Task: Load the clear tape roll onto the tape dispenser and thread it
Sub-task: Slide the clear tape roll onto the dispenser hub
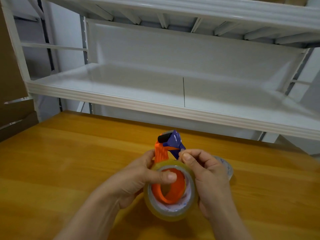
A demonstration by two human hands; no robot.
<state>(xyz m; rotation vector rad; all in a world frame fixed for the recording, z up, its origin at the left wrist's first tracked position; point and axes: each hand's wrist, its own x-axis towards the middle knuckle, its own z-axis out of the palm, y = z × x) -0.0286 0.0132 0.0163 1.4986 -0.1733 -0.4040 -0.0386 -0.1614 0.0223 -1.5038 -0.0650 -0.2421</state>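
Tape roll sits on dispenser; pinched tape end indiscernible.

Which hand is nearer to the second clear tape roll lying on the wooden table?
Right. The right hand overlaps the second clear tape roll behind it in the view. The left hand is across the orange and purple tape dispenser, thumb on its loaded roll.

No text can be read anywhere in the view. The white inner core of the tape roll carries faint bluish print, too blurred to make out. A second tape roll, lying on the wooden table behind the right hand, shows small bluish round marks on its side, also too small to read.
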